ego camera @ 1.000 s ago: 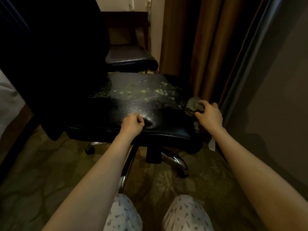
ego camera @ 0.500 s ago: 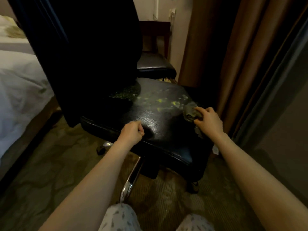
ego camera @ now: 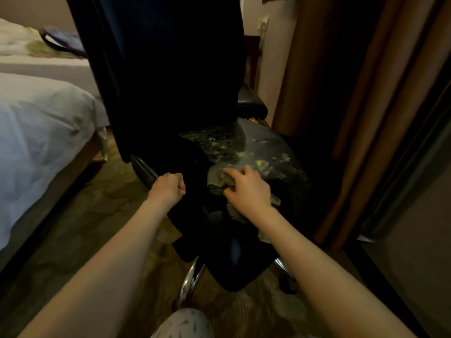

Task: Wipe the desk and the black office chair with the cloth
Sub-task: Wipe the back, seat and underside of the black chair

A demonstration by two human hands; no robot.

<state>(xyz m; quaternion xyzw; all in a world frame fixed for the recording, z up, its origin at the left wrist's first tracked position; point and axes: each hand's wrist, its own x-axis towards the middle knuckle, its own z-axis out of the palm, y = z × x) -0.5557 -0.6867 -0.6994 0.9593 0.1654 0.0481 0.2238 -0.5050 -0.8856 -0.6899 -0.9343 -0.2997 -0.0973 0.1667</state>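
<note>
Cloth (ego camera: 216,178), gripped by the right hand (ego camera: 247,190) mid-frame, may sweep crumbs (ego camera: 258,163) onto the floor (ego camera: 85,228). Left hand (ego camera: 170,189) rests fisted on the chair (ego camera: 266,142), which could swivel.

A bedroom: a white-sheeted bed (ego camera: 44,123) (at left), long brown curtains (ego camera: 341,93), patterned carpet (ego camera: 85,228).

The seat of the black office chair (ego camera: 263,145) looks like smooth leather, glossy, with pale yellowish flecks on its far part. The cloth (ego camera: 216,178) on it is grey, matt, crumpled fabric. The base legs (ego camera: 192,279) are shiny chrome metal. The carpet (ego camera: 92,215) is matt and ribbed. At the left, the bed sheet (ego camera: 36,123) is white wrinkled cloth; at the right, the curtain (ego camera: 324,93) is brown fabric.
</note>
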